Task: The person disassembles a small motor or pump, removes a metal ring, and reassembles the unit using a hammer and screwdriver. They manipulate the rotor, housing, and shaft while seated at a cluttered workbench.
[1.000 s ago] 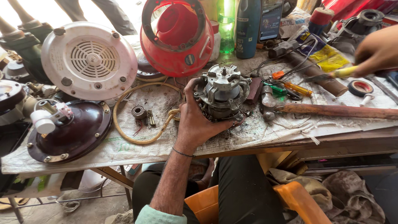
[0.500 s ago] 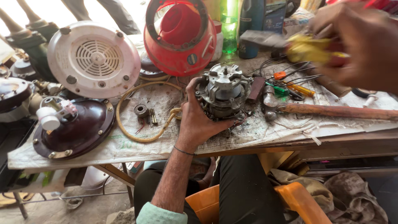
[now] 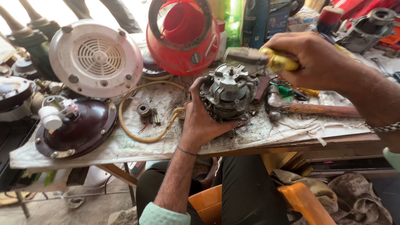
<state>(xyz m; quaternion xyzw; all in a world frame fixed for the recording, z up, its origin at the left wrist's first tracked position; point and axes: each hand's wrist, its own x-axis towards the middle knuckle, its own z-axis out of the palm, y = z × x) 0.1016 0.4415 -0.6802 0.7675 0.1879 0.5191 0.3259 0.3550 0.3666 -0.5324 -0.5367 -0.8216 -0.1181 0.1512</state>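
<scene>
Left hand (image 3: pixel 200 121) clasped motor (image 3: pixel 228 93) at tabletop (image 3: pixel 137 146) edge, grip closed round housing. Right hand (image 3: pixel 314 60) gripped yellow-handled brush (image 3: pixel 260 57) above motor. Risk: motor likely tips off edge if hold slackens; loose wires could snag bristles.

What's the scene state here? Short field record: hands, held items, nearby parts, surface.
left hand: grips small electric motor from its left side, on the bench
right hand: holds yellow-handled brush, bristles above the motor
hammer: lies right of the motor, wooden handle pointing right
red housing: behind the motor
white vented cover: far left, leaning
dark round base: front left
bench: covered with dirty printed sheet
</scene>
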